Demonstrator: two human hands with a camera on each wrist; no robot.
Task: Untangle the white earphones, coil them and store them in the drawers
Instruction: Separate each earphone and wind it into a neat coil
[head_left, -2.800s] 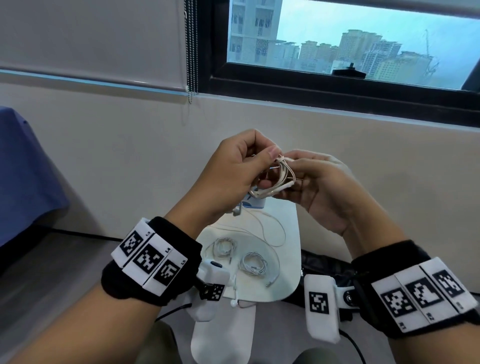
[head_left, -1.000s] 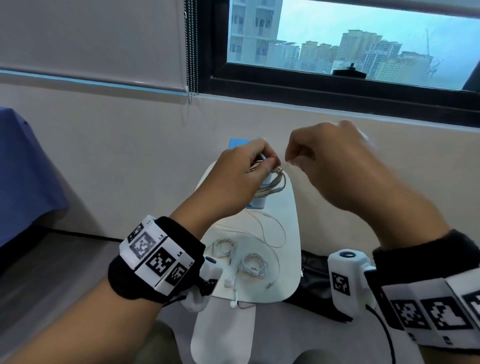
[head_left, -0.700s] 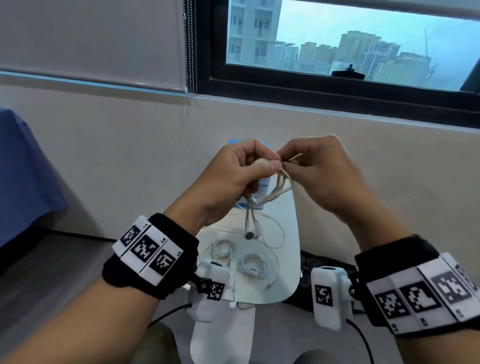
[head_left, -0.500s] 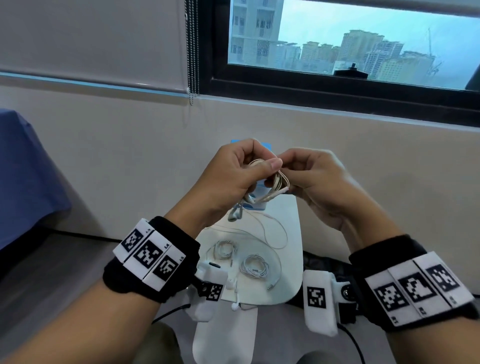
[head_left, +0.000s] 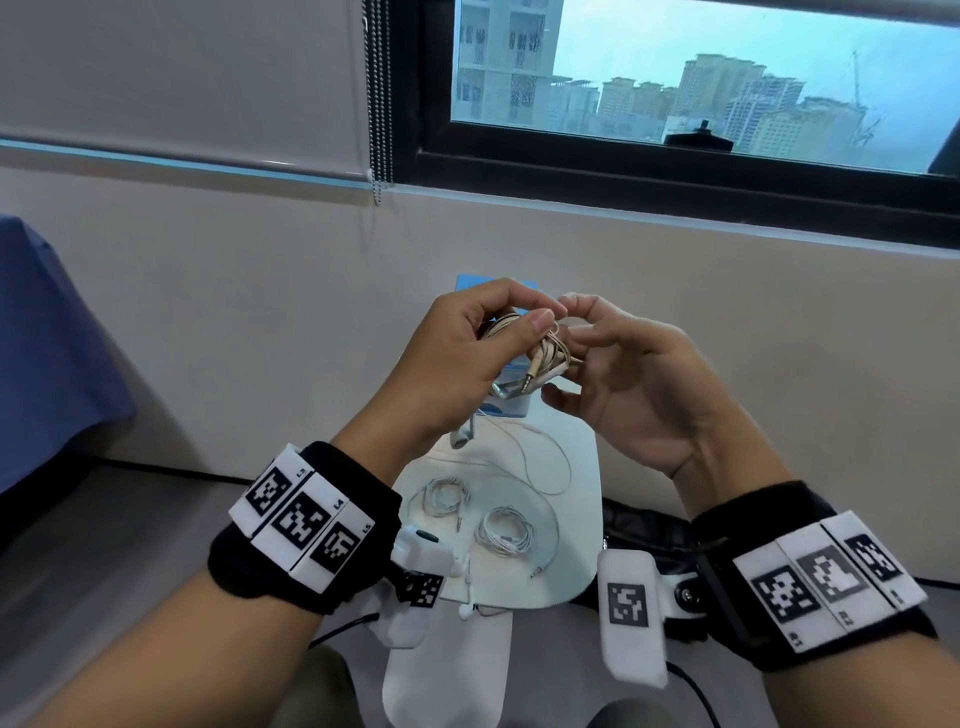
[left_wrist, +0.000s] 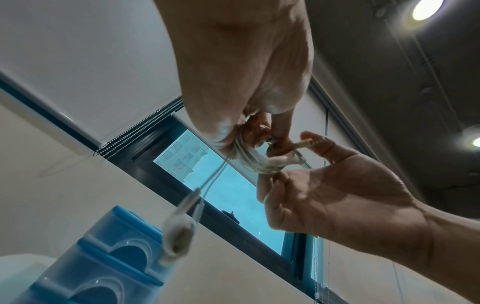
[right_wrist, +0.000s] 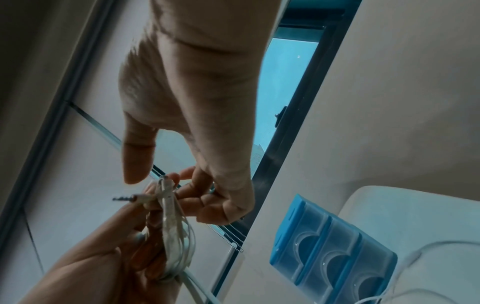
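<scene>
Pinching a coiled bundle of white earphones (head_left: 540, 349), the left hand (head_left: 457, 358) keeps the loops from springing apart, its fingers (head_left: 540, 318) curled round them. The right hand (head_left: 639, 384) has its fingers loosely bent beside the bundle, gripping nothing I can make out — likely free to tuck in the jack plug (head_left: 535, 378) jutting out below them. Two earbuds (left_wrist: 179, 230) dangle under the left fingers. Beneath both hands lies a white tabletop (head_left: 582, 447) with two more coils (head_left: 504, 530), and the blue drawers (right_wrist: 330, 244) stand at its far edge — open air between.
</scene>
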